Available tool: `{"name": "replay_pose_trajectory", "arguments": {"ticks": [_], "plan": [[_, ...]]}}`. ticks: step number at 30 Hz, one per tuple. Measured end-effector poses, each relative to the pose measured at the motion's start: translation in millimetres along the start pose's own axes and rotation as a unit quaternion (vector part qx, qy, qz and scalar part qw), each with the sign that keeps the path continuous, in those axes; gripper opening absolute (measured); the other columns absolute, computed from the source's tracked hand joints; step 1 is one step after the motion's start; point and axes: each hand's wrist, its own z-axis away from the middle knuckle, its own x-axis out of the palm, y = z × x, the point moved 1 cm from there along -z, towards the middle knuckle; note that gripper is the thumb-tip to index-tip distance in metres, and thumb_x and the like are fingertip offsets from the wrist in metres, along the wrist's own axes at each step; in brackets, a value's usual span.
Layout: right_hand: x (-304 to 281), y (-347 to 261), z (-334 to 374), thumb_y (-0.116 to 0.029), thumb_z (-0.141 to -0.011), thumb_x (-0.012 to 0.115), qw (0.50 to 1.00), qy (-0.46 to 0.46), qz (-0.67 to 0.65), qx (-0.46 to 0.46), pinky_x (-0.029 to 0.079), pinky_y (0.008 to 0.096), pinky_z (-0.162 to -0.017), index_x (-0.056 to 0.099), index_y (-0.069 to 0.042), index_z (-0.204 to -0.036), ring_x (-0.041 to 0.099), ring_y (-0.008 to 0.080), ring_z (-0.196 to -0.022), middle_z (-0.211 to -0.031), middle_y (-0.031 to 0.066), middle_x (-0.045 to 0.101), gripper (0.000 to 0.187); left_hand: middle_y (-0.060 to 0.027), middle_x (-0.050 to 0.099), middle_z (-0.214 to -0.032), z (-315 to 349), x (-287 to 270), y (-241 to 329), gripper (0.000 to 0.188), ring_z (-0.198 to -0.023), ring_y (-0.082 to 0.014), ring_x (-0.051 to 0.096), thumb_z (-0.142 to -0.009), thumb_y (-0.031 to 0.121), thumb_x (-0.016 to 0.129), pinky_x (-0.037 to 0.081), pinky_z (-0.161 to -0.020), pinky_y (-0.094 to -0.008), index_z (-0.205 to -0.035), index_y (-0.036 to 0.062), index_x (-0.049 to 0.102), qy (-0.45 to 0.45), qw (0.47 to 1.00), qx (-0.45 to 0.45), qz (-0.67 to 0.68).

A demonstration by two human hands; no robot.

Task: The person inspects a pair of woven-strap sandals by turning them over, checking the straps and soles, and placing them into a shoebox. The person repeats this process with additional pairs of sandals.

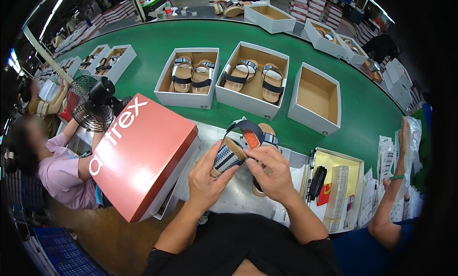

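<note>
My left hand (209, 178) is closed around a sandal (229, 154) with a blue and white patterned strap, a dark ankle strap and a cork-coloured sole edge. It is held tilted above a metal work surface (234, 199). The fingers of my right hand (272, 173) pinch at the same sandal's edge, just below an orange tag (251, 138) that hangs by the dark strap; exactly what lies between these fingertips is hidden. Behind my right hand lies a second sandal (268, 130), partly covered by the hand.
Beyond the metal surface, a green conveyor belt (191, 35) carries an open box of sandals (186, 98), another box of sandals (248, 103) and an open box (315, 115). A red-lidded box (143, 161) stands left, beside a black fan (90, 102). A supply tray (350, 161) and a co-worker's arm (389, 199) are right.
</note>
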Motion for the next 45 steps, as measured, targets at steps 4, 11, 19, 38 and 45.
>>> {"name": "replay_pose_trajectory", "arguments": {"ticks": [4,11,19,38,45], "plan": [[-3.4,-23.8,-9.5,-0.012,-0.089,0.073,0.999,-0.021,-0.013,0.048,0.042,0.0259,-0.056,0.074,0.001,-0.106,0.053,0.0116,-0.063,-0.08,0.0061,0.062,0.021,-0.0178,0.071,-0.109,0.7,-18.9,15.1,0.065,-0.091,-0.0276,0.071,-0.071,0.019,0.087,0.056,-0.078,-0.0337,-0.128,-0.0004,0.061,-0.012,0.994,0.07,-0.079],[3.4,-21.6,-11.5,-0.019,-0.092,0.071,0.985,-0.071,-0.117,0.108,0.035,0.0254,-0.054,0.075,0.0,-0.097,0.045,0.0067,-0.061,-0.07,0.0016,0.054,0.02,-0.0172,0.072,-0.107,10.0,-27.1,14.9,0.065,-0.086,-0.0284,0.072,-0.069,0.025,0.089,0.057,-0.074,-0.0342,-0.123,-0.0004,0.065,-0.021,0.996,0.07,-0.06],[5.4,-31.0,-13.0,-0.02,-0.094,0.07,0.985,-0.087,-0.106,0.103,0.036,0.0252,-0.055,0.074,0.001,-0.097,0.046,0.0064,-0.062,-0.071,0.0018,0.054,0.022,-0.0192,0.072,-0.101,8.5,-37.3,18.6,0.063,-0.083,-0.0288,0.072,-0.069,0.024,0.088,0.057,-0.073,-0.0337,-0.121,-0.0038,0.065,-0.018,0.997,0.072,-0.037],[1.9,-42.7,-12.5,-0.011,-0.09,0.073,0.986,-0.079,-0.102,0.108,0.036,0.023,-0.053,0.074,0.001,-0.102,0.048,0.0053,-0.061,-0.075,0.0034,0.062,0.018,-0.0158,0.074,-0.094,-5.4,-54.6,25.2,0.057,-0.079,-0.0175,0.071,-0.074,0.014,0.085,0.056,-0.072,-0.028,-0.123,-0.0071,0.064,-0.083,0.991,-0.03,0.099],[9.5,-37.1,-11.3,-0.015,-0.095,0.067,0.991,-0.051,-0.09,0.089,0.039,0.0267,-0.052,0.073,0.002,-0.097,0.05,0.0088,-0.058,-0.071,0.006,0.061,0.018,-0.0184,0.073,-0.095,0.2,-45.6,15.5,0.06,-0.077,-0.0264,0.072,-0.067,0.02,0.089,0.056,-0.071,-0.0325,-0.118,-0.0041,0.067,-0.061,0.996,0.064,-0.032]]}}
